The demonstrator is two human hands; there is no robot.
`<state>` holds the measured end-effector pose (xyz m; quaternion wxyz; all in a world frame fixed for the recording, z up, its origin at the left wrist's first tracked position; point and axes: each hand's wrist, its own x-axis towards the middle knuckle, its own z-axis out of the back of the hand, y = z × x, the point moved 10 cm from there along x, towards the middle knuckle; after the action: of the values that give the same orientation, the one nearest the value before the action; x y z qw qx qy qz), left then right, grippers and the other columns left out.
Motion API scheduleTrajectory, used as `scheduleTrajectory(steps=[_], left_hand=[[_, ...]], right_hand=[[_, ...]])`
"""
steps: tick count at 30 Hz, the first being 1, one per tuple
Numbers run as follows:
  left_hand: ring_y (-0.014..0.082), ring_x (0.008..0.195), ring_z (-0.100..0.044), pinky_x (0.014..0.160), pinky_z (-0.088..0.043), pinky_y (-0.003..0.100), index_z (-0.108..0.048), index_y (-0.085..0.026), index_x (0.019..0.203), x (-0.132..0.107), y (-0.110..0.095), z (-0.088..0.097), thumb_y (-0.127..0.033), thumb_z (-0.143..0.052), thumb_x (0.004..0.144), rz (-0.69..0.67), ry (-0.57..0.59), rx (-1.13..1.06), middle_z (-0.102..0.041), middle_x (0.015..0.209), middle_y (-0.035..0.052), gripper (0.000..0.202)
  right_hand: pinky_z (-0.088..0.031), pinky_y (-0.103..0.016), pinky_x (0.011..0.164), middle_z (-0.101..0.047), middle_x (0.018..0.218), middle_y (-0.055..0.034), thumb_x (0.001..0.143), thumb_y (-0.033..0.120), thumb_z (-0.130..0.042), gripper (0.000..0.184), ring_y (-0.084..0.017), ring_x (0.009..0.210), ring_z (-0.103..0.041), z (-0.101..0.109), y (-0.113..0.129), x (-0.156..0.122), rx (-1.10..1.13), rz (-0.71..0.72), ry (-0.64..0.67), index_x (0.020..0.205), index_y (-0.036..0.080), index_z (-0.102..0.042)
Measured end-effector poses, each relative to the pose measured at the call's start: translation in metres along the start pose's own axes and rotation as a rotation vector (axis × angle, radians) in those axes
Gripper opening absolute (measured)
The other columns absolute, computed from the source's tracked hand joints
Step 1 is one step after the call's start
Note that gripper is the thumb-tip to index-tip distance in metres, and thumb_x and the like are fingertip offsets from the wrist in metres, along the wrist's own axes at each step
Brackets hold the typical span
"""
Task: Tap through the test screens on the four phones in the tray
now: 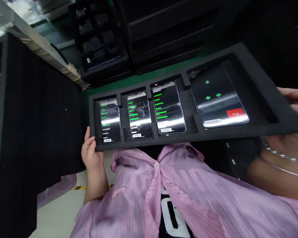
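A long black foam tray [144,142] is held up in front of my chest, tilted upward toward the right. My left hand [91,150] grips its left end, fingers curled round the edge. At the right end, my right hand [294,99] wraps the tray, partly hidden behind it. In the tray's slots lie a smartphone [111,120], a second smartphone [140,115] and a third smartphone [169,107], all showing green and white text lines. The rightmost smartphone [216,96] displays green arrows and a red "Fail" box.
A stack of black foam trays [39,109] rises on the left. Beyond my tray, another black tray [101,62] holds devices, beside more dark stacked trays [164,29]. A pale frame bar [47,53] runs along the upper left. Below is light floor [62,211] with yellow-black tape.
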<state>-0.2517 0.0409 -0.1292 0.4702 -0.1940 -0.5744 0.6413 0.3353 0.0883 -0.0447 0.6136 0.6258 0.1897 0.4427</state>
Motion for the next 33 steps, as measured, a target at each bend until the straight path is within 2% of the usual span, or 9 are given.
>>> scheduleTrajectory(steps=[3,7,10,13,17,21,26,30,33], left_hand=[[0.0278,0.135,-0.061,0.118,-0.049,0.055,-0.072,-0.027,0.108,-0.001,-0.004,0.011,-0.027,-0.065,0.082,-0.072,-0.053,-0.053,-0.071,0.133,0.0047,0.026],[0.028,0.142,-0.056,0.12,-0.047,0.052,-0.062,-0.03,0.137,-0.003,-0.001,0.003,-0.04,-0.064,0.089,-0.137,0.031,0.082,-0.064,0.145,0.008,0.049],[0.0273,0.144,-0.054,0.122,-0.043,0.05,-0.056,-0.027,0.145,-0.008,0.007,-0.013,-0.047,-0.058,0.098,-0.189,0.147,0.229,-0.06,0.149,0.0124,0.051],[0.0261,0.145,-0.052,0.124,-0.039,0.049,-0.049,-0.027,0.151,-0.014,0.013,-0.026,-0.043,-0.054,0.103,-0.248,0.242,0.24,-0.058,0.151,0.0144,0.05],[0.0262,0.15,-0.046,0.123,-0.039,0.051,-0.034,-0.028,0.157,-0.02,0.013,-0.026,-0.038,-0.05,0.106,-0.394,0.234,0.266,-0.049,0.158,0.0173,0.054],[0.0279,0.146,-0.049,0.119,-0.043,0.055,-0.029,-0.028,0.156,-0.025,0.017,-0.021,-0.035,-0.048,0.107,-0.499,0.19,0.324,-0.044,0.157,0.0191,0.054],[0.0275,0.145,-0.05,0.115,-0.047,0.053,-0.019,-0.026,0.158,-0.025,0.021,-0.027,-0.037,-0.042,0.108,-0.492,0.184,0.346,-0.044,0.153,0.022,0.057],[0.0272,0.144,-0.05,0.111,-0.051,0.05,-0.01,-0.025,0.162,-0.022,0.014,-0.032,-0.038,-0.04,0.108,-0.461,0.184,0.336,-0.045,0.153,0.0239,0.064],[0.0302,0.148,-0.046,0.12,-0.04,0.056,-0.025,-0.022,0.16,-0.023,-0.009,-0.034,-0.032,-0.044,0.106,-0.521,0.158,0.473,-0.047,0.153,0.0225,0.058]], right_hand=[[-0.041,-0.073,0.111,-0.074,0.092,-0.0094,0.048,0.012,-0.059,0.032,-0.037,0.102,-0.071,-0.004,-0.029,0.006,0.193,-0.093,-0.029,0.077,0.024,-0.065],[-0.044,-0.071,0.107,-0.073,0.096,-0.0118,0.053,0.02,-0.057,0.028,-0.035,0.101,-0.071,-0.011,-0.083,0.009,0.161,-0.137,0.0,0.08,0.023,-0.061],[-0.048,-0.068,0.102,-0.072,0.099,-0.0144,0.055,0.027,-0.059,0.027,-0.036,0.102,-0.071,-0.022,-0.127,0.001,0.073,-0.226,0.043,0.082,0.024,-0.057],[-0.049,-0.065,0.102,-0.072,0.1,-0.0168,0.056,0.026,-0.064,0.026,-0.036,0.103,-0.07,-0.029,-0.147,-0.01,0.011,-0.219,0.056,0.08,0.023,-0.055],[-0.05,-0.059,0.102,-0.071,0.1,-0.0142,0.057,0.023,-0.058,0.021,-0.031,0.103,-0.069,-0.027,-0.137,-0.022,-0.023,-0.042,0.009,0.076,0.025,-0.049],[-0.053,-0.055,0.097,-0.068,0.1,-0.0115,0.062,0.022,-0.052,0.016,-0.028,0.101,-0.069,-0.023,-0.121,-0.032,-0.067,0.131,-0.027,0.077,0.024,-0.047],[-0.056,-0.056,0.093,-0.069,0.105,-0.0139,0.066,0.021,-0.051,0.02,-0.031,0.104,-0.071,-0.027,-0.114,-0.038,-0.134,0.24,-0.009,0.085,0.025,-0.045],[-0.057,-0.056,0.089,-0.07,0.103,-0.0148,0.071,0.019,-0.05,0.017,-0.032,0.102,-0.072,-0.027,-0.11,-0.037,-0.213,0.271,0.017,0.087,0.025,-0.047],[-0.056,-0.058,0.092,-0.07,0.109,-0.0166,0.074,0.014,-0.055,0.019,-0.035,0.107,-0.071,-0.033,-0.081,-0.044,-0.35,0.417,0.075,0.09,0.022,-0.057]])
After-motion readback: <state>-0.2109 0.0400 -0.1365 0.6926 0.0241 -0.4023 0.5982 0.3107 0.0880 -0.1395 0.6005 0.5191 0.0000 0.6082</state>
